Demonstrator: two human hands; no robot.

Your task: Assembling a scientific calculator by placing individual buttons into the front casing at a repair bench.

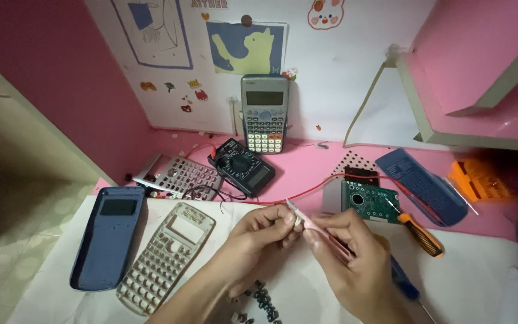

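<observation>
My left hand [259,237] pinches a tiny round part, likely a button cell, between thumb and fingertips above the white sheet [307,282]. Pink tweezers [319,229] sit in my right hand [355,258], their tip touching the small part. Both hands meet at the middle of the desk. Small black keys [265,298] lie in a heap below my hands. A green circuit board [370,201] rests just beyond my right hand.
A blue calculator back [108,234] and grey key frame [166,255] lie at left. A keypad panel [178,175], black multimeter [242,167] and upright calculator [264,114] stand behind. A blue cover [421,186], orange-handled screwdriver [419,234] and blue-handled tool [404,281] lie at right.
</observation>
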